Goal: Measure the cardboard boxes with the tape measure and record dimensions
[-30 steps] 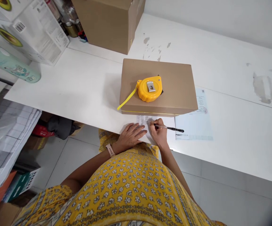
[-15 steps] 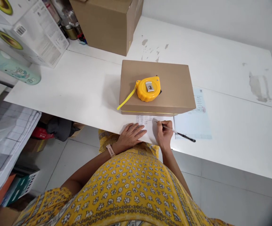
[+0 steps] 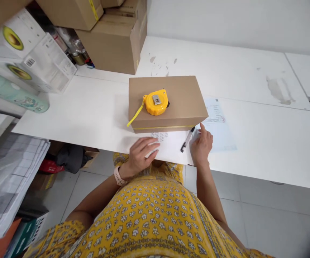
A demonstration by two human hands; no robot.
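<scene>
My left hand [image 3: 142,152], with a pale watch band at the wrist, rests on the written sheet of paper [image 3: 173,147] at the table's front edge, fingers apart. The pen [image 3: 187,140] now lies on that sheet, capped-looking at its dark ends. Just right of it is my right hand [image 3: 202,147], holding nothing, its index finger reaching toward the cardboard box's [image 3: 181,96] near right corner. Whether that finger touches the box I cannot tell. On top of the box sits a yellow tape measure [image 3: 151,106] with a yellow strap. The box hides the sheet's far part.
A pale blue printed sheet [image 3: 222,138] lies partly under the box. Larger cartons [image 3: 114,50] stand at the back left, beside white avocado-printed boxes [image 3: 49,62] and a mint-green bottle [image 3: 17,93]. The white table [image 3: 265,143] stretches right.
My right hand has let go of the pen, which lies on the sheet, and has moved right. My left fingers have lifted and curved slightly. The camera view has shifted.
</scene>
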